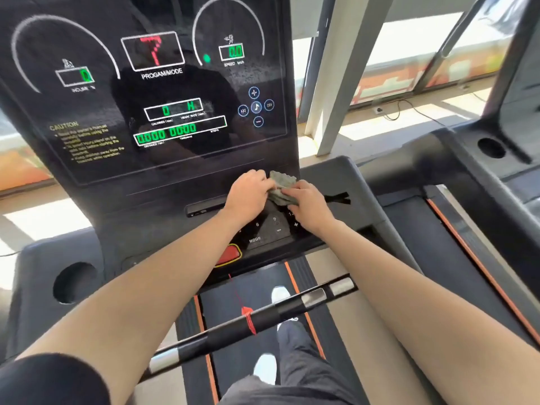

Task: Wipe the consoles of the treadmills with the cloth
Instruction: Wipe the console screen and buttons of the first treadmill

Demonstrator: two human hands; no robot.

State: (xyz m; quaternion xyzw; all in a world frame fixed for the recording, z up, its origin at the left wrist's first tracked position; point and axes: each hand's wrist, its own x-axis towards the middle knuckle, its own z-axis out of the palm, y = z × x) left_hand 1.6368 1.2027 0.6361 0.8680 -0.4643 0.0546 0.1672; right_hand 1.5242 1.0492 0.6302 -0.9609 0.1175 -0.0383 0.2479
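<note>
The console (146, 162) is black with green digits, a red figure and white arcs. At the console's lower edge, the cloth (282, 185) is grey-green, ridged. Below the console, the belt (217, 305) is black with orange stripes.

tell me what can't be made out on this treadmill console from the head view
Keypad, head view: most keys are hidden under the left hand, the right hand and the cloth they grip.
Red button: partly covered by the left forearm.
Caution text: too blurred to read fully.
Neighbouring treadmill: cut off by the right edge, so its console face does not show.
</note>
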